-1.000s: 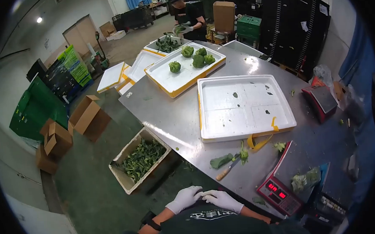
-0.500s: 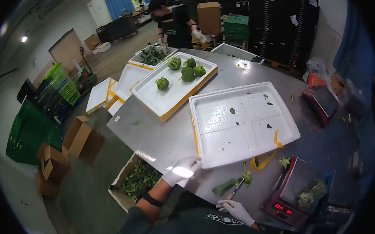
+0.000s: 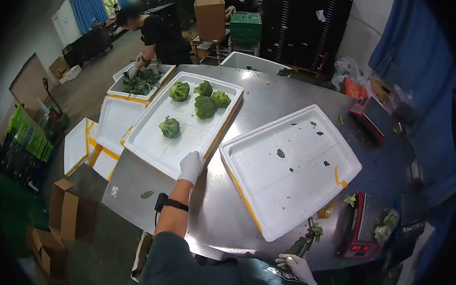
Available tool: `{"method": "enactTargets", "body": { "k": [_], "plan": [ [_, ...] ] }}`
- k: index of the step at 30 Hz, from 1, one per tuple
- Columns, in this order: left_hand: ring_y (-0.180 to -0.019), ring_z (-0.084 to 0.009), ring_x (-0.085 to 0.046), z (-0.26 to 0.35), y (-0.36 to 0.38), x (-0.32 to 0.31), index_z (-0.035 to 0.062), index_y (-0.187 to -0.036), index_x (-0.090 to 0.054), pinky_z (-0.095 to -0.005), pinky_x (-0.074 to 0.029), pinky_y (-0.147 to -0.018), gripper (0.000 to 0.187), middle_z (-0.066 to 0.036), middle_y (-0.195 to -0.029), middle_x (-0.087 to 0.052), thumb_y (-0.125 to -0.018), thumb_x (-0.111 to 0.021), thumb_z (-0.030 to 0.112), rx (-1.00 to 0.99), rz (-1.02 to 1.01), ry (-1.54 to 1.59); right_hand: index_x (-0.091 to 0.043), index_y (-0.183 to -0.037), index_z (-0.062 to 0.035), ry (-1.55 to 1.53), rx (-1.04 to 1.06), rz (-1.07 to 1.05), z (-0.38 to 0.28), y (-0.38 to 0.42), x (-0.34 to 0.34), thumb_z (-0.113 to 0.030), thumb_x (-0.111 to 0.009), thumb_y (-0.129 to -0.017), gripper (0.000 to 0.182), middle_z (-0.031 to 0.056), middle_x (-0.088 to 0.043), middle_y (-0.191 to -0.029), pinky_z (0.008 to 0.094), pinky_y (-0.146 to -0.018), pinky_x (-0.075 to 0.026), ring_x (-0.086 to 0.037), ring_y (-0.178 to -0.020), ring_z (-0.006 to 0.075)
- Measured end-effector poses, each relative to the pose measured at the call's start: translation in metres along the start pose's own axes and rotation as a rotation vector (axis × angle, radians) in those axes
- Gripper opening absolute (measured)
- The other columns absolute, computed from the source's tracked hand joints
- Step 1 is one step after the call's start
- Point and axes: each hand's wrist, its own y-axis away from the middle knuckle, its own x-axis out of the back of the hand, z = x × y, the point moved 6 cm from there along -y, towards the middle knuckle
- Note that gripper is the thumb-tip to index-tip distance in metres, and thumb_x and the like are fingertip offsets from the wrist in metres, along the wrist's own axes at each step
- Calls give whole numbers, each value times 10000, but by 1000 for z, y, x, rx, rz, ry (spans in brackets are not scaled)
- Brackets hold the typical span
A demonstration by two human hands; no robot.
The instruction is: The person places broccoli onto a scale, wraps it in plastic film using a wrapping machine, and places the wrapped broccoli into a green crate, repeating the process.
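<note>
My gloved left hand (image 3: 190,167) grips the near rim of a white foam tray (image 3: 147,156) with yellow tape along its side. Several heads of broccoli (image 3: 204,107) sit inside that tray. My gloved right hand (image 3: 298,269) is low at the table's near edge, its fingers curled around what looks like a knife (image 3: 306,253), mostly hidden. Beside it lie a dark green leaf (image 3: 297,247) and a broccoli stem piece (image 3: 316,232). Another foam tray (image 3: 249,159), holding only leaf scraps, rests tilted across the middle of the metal table.
A scale (image 3: 356,239) with red digits bears a wrapped green bundle (image 3: 386,226); a second scale (image 3: 367,118) stands farther right. Across the table a co-worker (image 3: 163,40) reaches into a bin of leaves (image 3: 141,81). Foam trays (image 3: 114,122) and cardboard boxes (image 3: 64,208) are at left.
My left hand has left the scrap-strewn tray's near corner and moved up and left to the broccoli tray's rim. The co-worker has bent over the leaf bin. The view has shifted.
</note>
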Motion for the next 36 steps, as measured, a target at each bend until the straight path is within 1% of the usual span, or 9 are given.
{"method": "enactTargets", "body": {
  "k": [10, 11, 16, 20, 25, 28, 32, 34, 36],
  "plan": [
    [-950, -381, -713, 20, 77, -3, 73, -1025, -693, -464, -555, -840, 426, -191, -967, -736, -923, -671, 487, -127, -220, 51, -574, -1344, 102, 62, -145, 210, -30, -7, -40, -110, -446, -1082, 360, 167, -727, -1173, 277, -882, -574, -691, -971, 154],
    [-938, -355, -713, 19, 78, 8, 93, -1100, -713, -443, -552, -833, 425, -164, -938, -736, -936, -662, 482, -120, -160, 83, -582, -1334, 103, 77, -129, 204, -32, -7, -41, -116, -460, -1083, 355, 168, -727, -1173, 277, -878, -577, -693, -966, 156],
    [-876, -332, -701, 15, 28, 64, 69, -1145, -711, -445, -553, -805, 358, -138, -919, -723, -956, -686, 373, -173, 187, 312, -598, -1312, 101, 94, -77, 227, -29, -14, -39, -147, -505, -1087, 348, 166, -732, -1164, 289, -862, -589, -702, -952, 163],
    [-1019, -339, -676, 64, -35, 93, 48, -1247, -647, -432, -549, -846, 436, -186, -1099, -681, -922, -724, 328, -430, 367, 284, -612, -1300, 87, 190, -43, 222, -30, -15, -44, -164, -519, -1092, 339, 160, -744, -1127, 300, -855, -596, -715, -943, 168],
    [-1200, -388, -600, 133, -129, 68, 149, -1418, -548, -542, -483, -1005, 645, -200, -1402, -537, -848, -795, 323, -414, 366, -53, -626, -1285, 81, 221, -27, 250, -32, -10, -43, -161, -517, -1095, 327, 160, -751, -1111, 306, -853, -597, -721, -937, 170],
    [-1237, -416, -570, 147, -155, 51, 187, -1428, -531, -627, -424, -1012, 685, -188, -1422, -520, -822, -804, 352, -330, 501, -146, -629, -1285, 92, 220, -26, 291, -26, -5, -36, -138, -503, -1090, 326, 162, -745, -1131, 294, -866, -583, -713, -958, 166],
    [-1107, -399, -654, 146, -197, 20, 242, -1425, -541, -619, -424, -1019, 657, -210, -1308, -570, -824, -793, 324, -289, 166, -189, -667, -1249, 64, 144, 1, 417, -44, 14, -48, -125, -490, -1055, 324, 122, -753, -1068, 312, -841, -561, -690, -907, 195],
    [-1038, -401, -678, 150, -187, 27, 235, -1416, -545, -605, -449, -1004, 606, -218, -1235, -592, -851, -758, 285, -340, 242, -118, -652, -1303, 25, 78, -26, 375, -30, 11, -37, -177, -513, -1061, 344, 126, -736, -1153, 326, -919, -544, -681, -1015, 203],
    [-1051, -414, -672, 158, -148, 61, 231, -1424, -540, -561, -507, -951, 551, -224, -1214, -607, -895, -691, 236, -408, 394, 186, -612, -1304, 106, 85, -74, 367, -21, 5, -34, -105, -483, -1076, 337, 162, -736, -1157, 281, -893, -562, -702, -982, 161]
  ]
}}
